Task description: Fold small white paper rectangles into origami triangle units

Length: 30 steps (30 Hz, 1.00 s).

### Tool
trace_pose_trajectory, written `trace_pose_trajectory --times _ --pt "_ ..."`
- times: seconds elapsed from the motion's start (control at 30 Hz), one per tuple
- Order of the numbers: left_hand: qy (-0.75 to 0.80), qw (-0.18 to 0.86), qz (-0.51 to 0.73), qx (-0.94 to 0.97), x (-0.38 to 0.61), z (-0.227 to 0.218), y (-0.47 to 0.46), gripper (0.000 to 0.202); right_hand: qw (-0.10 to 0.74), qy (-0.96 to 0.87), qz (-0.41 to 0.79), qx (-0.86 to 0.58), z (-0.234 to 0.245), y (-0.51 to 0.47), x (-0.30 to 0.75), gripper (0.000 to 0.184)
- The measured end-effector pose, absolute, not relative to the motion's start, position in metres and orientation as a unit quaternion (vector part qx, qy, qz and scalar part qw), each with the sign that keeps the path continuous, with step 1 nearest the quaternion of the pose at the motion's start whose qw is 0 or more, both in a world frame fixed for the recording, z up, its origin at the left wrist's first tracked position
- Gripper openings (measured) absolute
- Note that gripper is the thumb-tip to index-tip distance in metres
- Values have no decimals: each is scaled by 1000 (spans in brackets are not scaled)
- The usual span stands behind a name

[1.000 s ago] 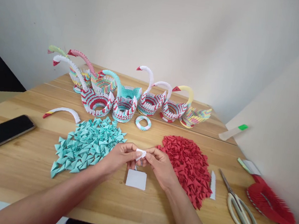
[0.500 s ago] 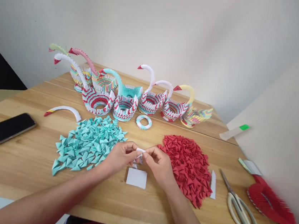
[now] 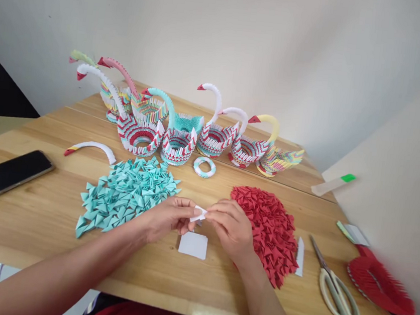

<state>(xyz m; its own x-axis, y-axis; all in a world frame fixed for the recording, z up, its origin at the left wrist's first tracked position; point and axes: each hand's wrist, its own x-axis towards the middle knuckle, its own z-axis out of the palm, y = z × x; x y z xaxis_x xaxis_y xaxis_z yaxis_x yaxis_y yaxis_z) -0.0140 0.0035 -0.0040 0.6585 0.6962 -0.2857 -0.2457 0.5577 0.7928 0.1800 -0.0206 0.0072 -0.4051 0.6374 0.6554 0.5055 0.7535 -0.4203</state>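
Observation:
Between my two hands is a small piece of white paper (image 3: 198, 214), partly folded. My left hand (image 3: 173, 216) pinches it from the left with thumb and fingers. From the right, my right hand (image 3: 230, 225) has its fingertips closed on the paper's other edge. Just below the hands a stack of white paper slips (image 3: 193, 245) lies flat on the wooden table. To the left spreads a heap of turquoise folded paper triangles (image 3: 125, 198). A pile of red folded paper triangles (image 3: 268, 230) sits beside my right hand.
Several paper swans (image 3: 179, 146) stand along the back. Before them lie a turquoise-and-white ring (image 3: 205, 167) and a white swan neck (image 3: 93, 147). A phone (image 3: 3, 177) is at the left; scissors (image 3: 335, 288), a green-tipped strip (image 3: 333, 185) and a red paper piece (image 3: 379, 285) are at the right.
The paper between my hands has turned and shows a wider face. My right hand's fingers have come over it, knuckles up. The whole view has shifted slightly.

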Motion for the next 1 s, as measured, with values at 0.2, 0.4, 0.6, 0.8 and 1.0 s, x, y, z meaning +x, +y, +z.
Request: trace_pose_trajectory --times 0.2,0.4,0.6,0.8,1.0 --pt "311 832 250 386 -15 -1 3 32 414 -857 42 -305 10 -22 183 23" --pt "307 815 254 422 -21 -3 9 30 401 -859 5 -317 12 -22 183 20" --pt "319 791 261 452 -23 -3 10 29 398 -858 -12 -324 14 -22 181 20" --pt "322 782 261 466 -23 0 10 26 387 -866 -10 -316 13 -22 182 21" --pt "331 773 252 479 -25 5 11 25 386 -868 6 -311 12 -21 182 22"
